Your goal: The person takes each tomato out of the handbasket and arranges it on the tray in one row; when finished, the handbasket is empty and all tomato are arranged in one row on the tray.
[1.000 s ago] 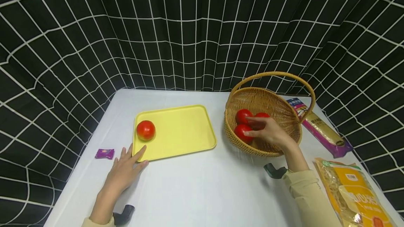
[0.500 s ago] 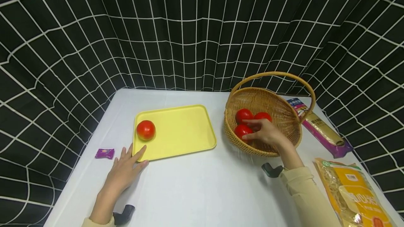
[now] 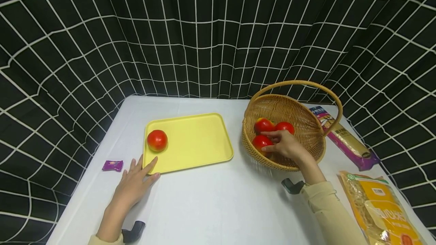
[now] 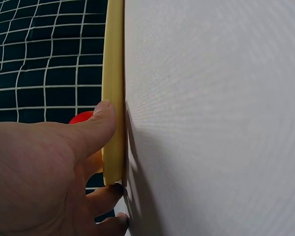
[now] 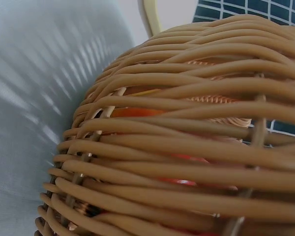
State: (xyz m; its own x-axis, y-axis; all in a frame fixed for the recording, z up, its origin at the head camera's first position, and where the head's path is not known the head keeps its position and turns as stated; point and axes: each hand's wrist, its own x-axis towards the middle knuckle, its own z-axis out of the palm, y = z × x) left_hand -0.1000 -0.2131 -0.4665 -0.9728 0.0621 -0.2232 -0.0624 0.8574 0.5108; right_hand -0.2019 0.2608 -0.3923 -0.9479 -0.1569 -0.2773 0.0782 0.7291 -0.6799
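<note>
In the head view, my right hand [image 3: 287, 146] reaches into a wicker basket [image 3: 289, 105], thumb and fingers around the front red round fruit [image 3: 261, 142]. Behind it lie two more: a red fruit with a yellow patch [image 3: 263, 125] and another red fruit [image 3: 285, 127]. The right wrist view shows mostly the basket's weave [image 5: 196, 142], which hides the fingers. My left hand [image 3: 131, 184] rests with fingers spread at the near left corner of a yellow tray [image 3: 195, 139]. In the left wrist view its thumb touches the tray's side [image 4: 113, 88]. One red fruit [image 3: 157, 140] sits on the tray.
A small purple wrapped sweet [image 3: 112, 166] lies left of the tray. Right of the basket are a purple-and-gold packet [image 3: 352, 139] and a yellow food bag [image 3: 385, 207]. The basket's handle [image 3: 296, 82] arches above its opening. A black gridded curtain surrounds the white table [image 3: 218, 207].
My right hand has shifted slightly left and down around the front fruit. The back fruit has turned, showing its yellow patch, and the basket's handle has tipped slightly. My left hand has stayed still.
</note>
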